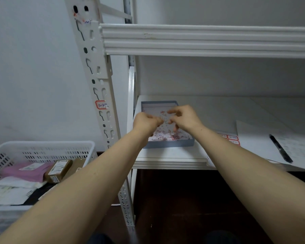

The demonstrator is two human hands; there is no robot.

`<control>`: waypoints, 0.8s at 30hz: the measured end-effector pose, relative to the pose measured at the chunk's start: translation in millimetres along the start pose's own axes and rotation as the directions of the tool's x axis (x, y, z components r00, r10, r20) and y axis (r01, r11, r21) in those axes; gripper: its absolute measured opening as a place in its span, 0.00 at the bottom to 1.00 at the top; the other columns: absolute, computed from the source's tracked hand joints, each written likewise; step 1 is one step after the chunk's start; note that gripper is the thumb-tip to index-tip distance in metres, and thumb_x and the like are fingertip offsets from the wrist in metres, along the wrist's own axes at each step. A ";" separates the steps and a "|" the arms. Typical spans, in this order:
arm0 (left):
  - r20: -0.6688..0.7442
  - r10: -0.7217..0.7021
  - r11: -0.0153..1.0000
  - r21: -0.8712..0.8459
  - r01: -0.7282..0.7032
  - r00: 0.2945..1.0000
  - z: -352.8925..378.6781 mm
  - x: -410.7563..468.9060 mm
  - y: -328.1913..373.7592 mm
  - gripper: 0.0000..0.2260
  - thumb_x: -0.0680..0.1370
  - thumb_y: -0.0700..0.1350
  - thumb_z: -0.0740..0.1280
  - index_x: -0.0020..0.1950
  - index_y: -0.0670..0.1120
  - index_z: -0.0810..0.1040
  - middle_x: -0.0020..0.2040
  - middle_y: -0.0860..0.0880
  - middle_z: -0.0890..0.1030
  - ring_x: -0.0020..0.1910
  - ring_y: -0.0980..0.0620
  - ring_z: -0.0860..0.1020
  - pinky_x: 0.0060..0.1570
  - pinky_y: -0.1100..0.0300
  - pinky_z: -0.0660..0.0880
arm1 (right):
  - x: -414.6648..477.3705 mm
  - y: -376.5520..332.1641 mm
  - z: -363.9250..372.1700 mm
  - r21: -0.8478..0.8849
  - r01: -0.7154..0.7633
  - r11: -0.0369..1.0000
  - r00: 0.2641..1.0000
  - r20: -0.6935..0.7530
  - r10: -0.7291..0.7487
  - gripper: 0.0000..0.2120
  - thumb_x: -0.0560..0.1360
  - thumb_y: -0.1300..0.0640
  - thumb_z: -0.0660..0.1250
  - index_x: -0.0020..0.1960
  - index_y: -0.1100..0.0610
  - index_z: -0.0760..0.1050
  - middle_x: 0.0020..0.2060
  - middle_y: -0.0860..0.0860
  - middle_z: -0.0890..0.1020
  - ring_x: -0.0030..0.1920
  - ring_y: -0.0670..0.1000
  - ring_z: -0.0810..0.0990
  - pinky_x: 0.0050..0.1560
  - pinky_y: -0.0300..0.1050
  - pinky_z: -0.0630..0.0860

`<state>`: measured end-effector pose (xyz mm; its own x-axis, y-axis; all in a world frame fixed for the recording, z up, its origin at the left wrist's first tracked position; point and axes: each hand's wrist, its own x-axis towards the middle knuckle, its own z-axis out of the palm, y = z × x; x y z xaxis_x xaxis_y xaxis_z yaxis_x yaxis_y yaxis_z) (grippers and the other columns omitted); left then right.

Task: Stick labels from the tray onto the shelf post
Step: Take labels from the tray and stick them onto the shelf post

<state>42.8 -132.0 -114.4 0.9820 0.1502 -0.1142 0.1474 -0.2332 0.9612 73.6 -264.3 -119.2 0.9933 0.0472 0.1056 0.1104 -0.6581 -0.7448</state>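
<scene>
1. Judged the step in hand to be picking. Found the left hand point(146, 123) and the right hand point(185, 118) close together over the blue-grey tray point(171, 143), which sat at the front-left corner of the lower shelf point(165, 155).
2. Saw loose red-edged labels point(174, 137) scattered inside the tray, beneath the hands and at 6 o'clock of them.
3. Saw each grip with its fingers curled inward and the fingertips nearly meeting those of the other hand. Could not tell through the blur whether either grip pinched a label or its backing.
4. Placed the slotted shelf post point(99, 81) at 9 o'clock of the tray, just beside the shelf edge. Noted one red-bordered stuck label point(101, 104) on it, a little above tray level.
5. Judged that the next move called for one label freed onto a fingertip, carried toward 9 o'clock, and pressed flat on a bare stretch of post between the slots.
6. Could not read any writing on the labels.
   - Found the tray's middle hidden by the hands.
   - Found a label sheet point(233, 138) at 3 o'clock, partly behind the right forearm.
   - Found a black pen point(281, 149) lying on paper at 4 o'clock.
   - Found a white basket point(42, 143) of parcels at 8 o'clock, cut off by the frame edge.
</scene>
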 end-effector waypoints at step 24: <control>-0.236 0.191 0.873 -0.403 -0.275 0.953 -120.8 -33.1 -0.5 0.11 0.76 0.43 0.66 0.57 0.45 0.79 0.47 0.52 0.83 0.45 0.58 0.80 0.41 0.69 0.73 | -22.2 -143.3 62.3 0.520 0.117 0.846 0.963 0.148 -0.224 0.12 0.79 0.53 0.58 0.57 0.55 0.77 0.55 0.53 0.82 0.57 0.51 0.79 0.64 0.49 0.72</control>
<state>-4.0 -20.8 -80.7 0.9359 0.3256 0.1344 -0.1890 0.1421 0.9716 37.9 -124.2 -55.8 0.9371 0.3039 0.1715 0.2279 -0.1608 -0.9603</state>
